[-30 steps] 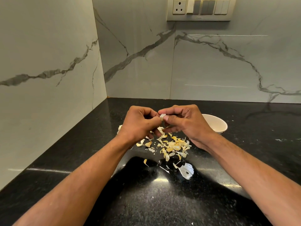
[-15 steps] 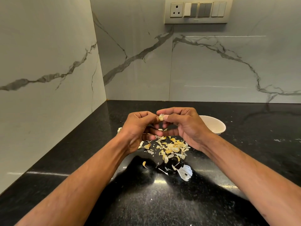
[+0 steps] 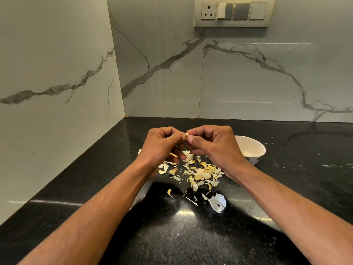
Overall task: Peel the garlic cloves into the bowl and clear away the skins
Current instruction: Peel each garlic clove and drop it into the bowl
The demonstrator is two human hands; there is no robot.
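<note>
Both hands meet above the black counter and pinch one small pale garlic clove [image 3: 185,135] between their fingertips. My left hand [image 3: 160,146] grips it from the left with curled fingers. My right hand [image 3: 214,144] pinches it from the right with thumb and forefinger. Below them lies a scatter of yellowish and white garlic skins [image 3: 200,173]. A larger white skin piece [image 3: 217,203] lies nearer to me. The white bowl [image 3: 256,148] stands just right of my right hand, partly hidden by it; its contents are hard to make out.
The black granite counter [image 3: 286,188] runs into a corner of grey marble walls at the left and back. A switch and socket panel [image 3: 232,12] sits high on the back wall. A small pale bit [image 3: 139,151] peeks out left of my left wrist.
Both hands have risen slightly with the clove and shifted their fingers on it. The skins and the bowl have stayed in place.
</note>
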